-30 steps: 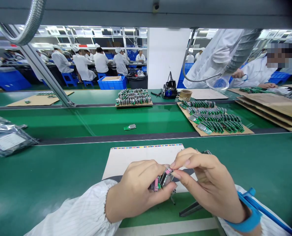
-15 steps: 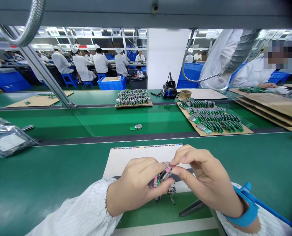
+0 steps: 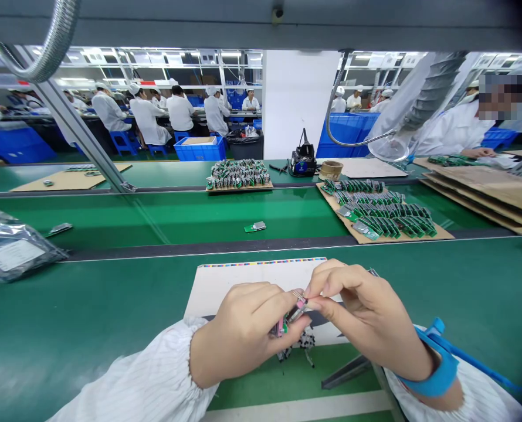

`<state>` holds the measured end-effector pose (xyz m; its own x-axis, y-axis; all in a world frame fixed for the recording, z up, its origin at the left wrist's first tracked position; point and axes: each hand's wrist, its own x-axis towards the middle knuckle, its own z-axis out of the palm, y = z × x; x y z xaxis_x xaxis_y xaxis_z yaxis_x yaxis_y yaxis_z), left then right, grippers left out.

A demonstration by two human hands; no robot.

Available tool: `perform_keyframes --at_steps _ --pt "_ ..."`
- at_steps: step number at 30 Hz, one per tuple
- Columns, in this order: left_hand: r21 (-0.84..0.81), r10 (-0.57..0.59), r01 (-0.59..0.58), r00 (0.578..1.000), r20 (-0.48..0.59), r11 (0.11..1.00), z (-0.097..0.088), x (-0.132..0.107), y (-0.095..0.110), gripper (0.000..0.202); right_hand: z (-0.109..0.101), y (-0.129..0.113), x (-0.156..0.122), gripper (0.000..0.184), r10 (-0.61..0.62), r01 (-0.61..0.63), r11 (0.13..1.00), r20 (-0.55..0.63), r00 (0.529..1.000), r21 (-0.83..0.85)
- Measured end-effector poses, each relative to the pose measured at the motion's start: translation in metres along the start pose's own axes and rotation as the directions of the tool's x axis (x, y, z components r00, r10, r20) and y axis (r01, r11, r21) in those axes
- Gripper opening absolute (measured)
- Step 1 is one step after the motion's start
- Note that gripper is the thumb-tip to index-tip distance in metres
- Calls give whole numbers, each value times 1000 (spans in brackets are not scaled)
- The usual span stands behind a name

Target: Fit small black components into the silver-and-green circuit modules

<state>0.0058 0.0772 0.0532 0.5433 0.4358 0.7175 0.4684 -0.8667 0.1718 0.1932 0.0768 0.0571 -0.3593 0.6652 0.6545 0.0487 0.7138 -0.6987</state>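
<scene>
The held component (image 3: 290,316) is mostly hidden (fingers (image 3: 331,287) cover it).

Nothing legible on the line at this moment! Over on the left, a white label (image 3: 13,255) on the clear plastic bag (image 3: 6,246) carries printing, but it's too small to read. Right in front, the white sheet (image 3: 243,281) has a coloured strip (image 3: 263,262) along its far edge: colour blocks, no readable characters.

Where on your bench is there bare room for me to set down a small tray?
Green mat lies bare between the plastic bag and the white card; crowded around your left hand, right hand and the circuit boards.
</scene>
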Motion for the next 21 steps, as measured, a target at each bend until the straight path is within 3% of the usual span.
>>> perform_keyframes --at_steps 10,13,16,19,21 --pt "43 -1 -1 999 48 999 0 1 -3 5 -6 5 1 10 108 -108 994 0 994 8" --pt "-27 -27 28 999 21 999 2 3 -7 13 -13 13 3 23 140 -134 987 64 988 -92" --pt "-114 -123 132 989 79 985 7 11 -18 31 -23 22 8 20 195 -174 967 102 975 -186" --pt "-128 -301 338 923 241 932 18 23 -47 46 -37 31 13 19 332 -324 917 -5 943 -232" --pt "13 -483 505 818 311 863 30 32 -79 38 -46 37 16 19 476 -449 790 -45 878 -416"
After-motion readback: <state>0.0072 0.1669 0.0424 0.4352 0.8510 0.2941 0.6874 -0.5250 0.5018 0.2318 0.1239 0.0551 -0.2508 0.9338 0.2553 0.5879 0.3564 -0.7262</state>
